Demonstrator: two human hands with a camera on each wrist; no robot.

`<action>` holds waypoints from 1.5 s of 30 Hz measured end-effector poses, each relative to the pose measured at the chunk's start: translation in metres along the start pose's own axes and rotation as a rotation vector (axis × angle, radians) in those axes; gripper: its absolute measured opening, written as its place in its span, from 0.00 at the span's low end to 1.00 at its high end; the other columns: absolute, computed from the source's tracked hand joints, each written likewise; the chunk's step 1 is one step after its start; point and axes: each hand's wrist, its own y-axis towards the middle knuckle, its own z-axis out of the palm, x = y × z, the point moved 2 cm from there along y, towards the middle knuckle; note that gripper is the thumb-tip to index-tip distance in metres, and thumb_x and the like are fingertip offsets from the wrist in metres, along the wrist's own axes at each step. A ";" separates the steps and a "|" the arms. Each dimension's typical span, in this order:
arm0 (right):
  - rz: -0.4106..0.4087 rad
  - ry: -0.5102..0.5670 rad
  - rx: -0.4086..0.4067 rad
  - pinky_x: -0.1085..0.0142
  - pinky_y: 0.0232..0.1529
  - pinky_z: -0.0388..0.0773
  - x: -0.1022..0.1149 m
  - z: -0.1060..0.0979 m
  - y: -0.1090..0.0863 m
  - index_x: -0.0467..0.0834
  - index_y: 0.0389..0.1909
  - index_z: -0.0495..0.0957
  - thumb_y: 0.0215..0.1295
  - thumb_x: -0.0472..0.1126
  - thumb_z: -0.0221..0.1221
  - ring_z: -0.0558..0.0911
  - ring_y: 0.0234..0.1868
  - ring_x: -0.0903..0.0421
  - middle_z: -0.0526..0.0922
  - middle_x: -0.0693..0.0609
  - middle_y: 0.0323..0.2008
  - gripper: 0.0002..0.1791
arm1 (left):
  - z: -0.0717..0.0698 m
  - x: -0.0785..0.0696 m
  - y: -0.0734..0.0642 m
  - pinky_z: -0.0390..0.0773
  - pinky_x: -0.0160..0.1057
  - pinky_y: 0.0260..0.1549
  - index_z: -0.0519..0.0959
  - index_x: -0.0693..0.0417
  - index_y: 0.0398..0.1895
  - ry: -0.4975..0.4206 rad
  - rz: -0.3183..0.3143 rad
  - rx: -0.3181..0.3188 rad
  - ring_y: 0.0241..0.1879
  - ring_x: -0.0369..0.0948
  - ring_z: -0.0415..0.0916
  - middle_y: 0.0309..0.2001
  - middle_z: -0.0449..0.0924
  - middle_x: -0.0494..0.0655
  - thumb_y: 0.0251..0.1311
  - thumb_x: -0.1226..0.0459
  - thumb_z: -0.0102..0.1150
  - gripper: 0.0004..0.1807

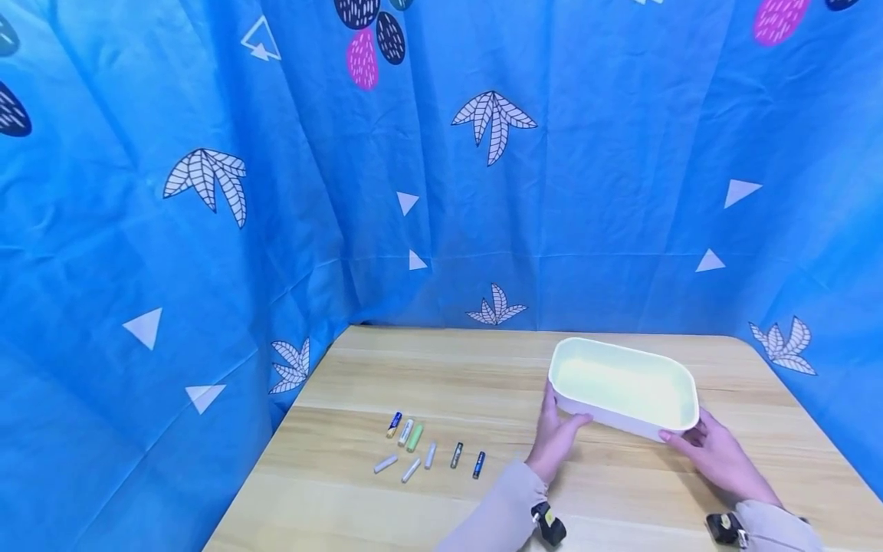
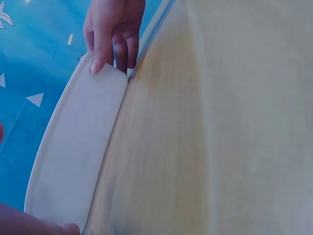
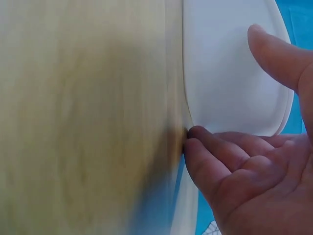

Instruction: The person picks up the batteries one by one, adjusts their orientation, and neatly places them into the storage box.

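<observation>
A pale green-white plastic tub (image 1: 624, 422), rounded at its corners, is between both hands over the right part of the table. My left hand (image 1: 554, 438) holds its left end, thumb on the front wall. At the opposite end my right hand (image 1: 720, 454) grips the corner, thumb in front and fingers around the end. The left wrist view shows the tub's smooth front wall (image 2: 73, 142) close over the wood, the right hand (image 2: 115, 29) at its far end. In the right wrist view, fingers (image 3: 210, 166) lie along the tub's lower edge.
Several small batteries lie on the wooden table (image 1: 331, 491) left of the hands, among them a green one (image 1: 415, 438), a dark one (image 1: 457, 455) and a blue one (image 1: 479, 464). A blue patterned curtain (image 1: 586, 192) hangs behind and beside the table.
</observation>
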 end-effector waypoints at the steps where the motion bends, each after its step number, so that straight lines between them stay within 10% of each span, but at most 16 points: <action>1: -0.005 0.000 0.001 0.78 0.43 0.80 0.001 0.001 0.001 0.25 0.77 0.51 0.72 0.53 0.63 0.76 0.63 0.26 0.70 0.21 0.66 0.49 | -0.002 0.000 -0.002 0.43 0.66 0.79 0.44 0.47 0.85 0.000 0.001 -0.008 0.83 0.54 0.45 0.85 0.46 0.49 0.58 0.61 0.69 0.56; 5: -0.023 0.012 0.021 0.77 0.47 0.82 0.007 0.005 0.003 0.25 0.77 0.51 0.72 0.53 0.63 0.74 0.65 0.26 0.69 0.21 0.67 0.49 | -0.008 -0.001 -0.010 0.44 0.66 0.79 0.43 0.43 0.85 -0.001 0.010 -0.025 0.83 0.54 0.45 0.85 0.45 0.47 0.58 0.62 0.69 0.57; 13: -0.031 0.008 0.051 0.41 0.57 0.79 0.015 0.011 0.009 0.26 0.78 0.47 0.72 0.53 0.63 0.74 0.64 0.24 0.68 0.21 0.67 0.52 | -0.018 -0.002 -0.020 0.42 0.71 0.77 0.40 0.33 0.85 -0.025 0.067 -0.025 0.84 0.53 0.44 0.85 0.42 0.43 0.59 0.64 0.67 0.58; 35: -0.126 0.051 0.086 0.43 0.57 0.81 0.035 0.037 0.030 0.27 0.79 0.46 0.69 0.50 0.66 0.77 0.63 0.26 0.67 0.21 0.68 0.53 | -0.047 0.001 -0.034 0.41 0.74 0.75 0.37 0.25 0.84 0.023 0.041 -0.133 0.84 0.55 0.43 0.86 0.38 0.42 0.58 0.61 0.70 0.61; 45: -0.172 0.091 0.091 0.46 0.57 0.83 0.050 0.048 0.036 0.27 0.78 0.51 0.68 0.48 0.67 0.79 0.62 0.28 0.72 0.24 0.66 0.50 | -0.063 0.000 -0.039 0.37 0.75 0.74 0.36 0.40 0.85 0.044 0.008 -0.157 0.83 0.60 0.38 0.86 0.34 0.48 0.59 0.60 0.68 0.60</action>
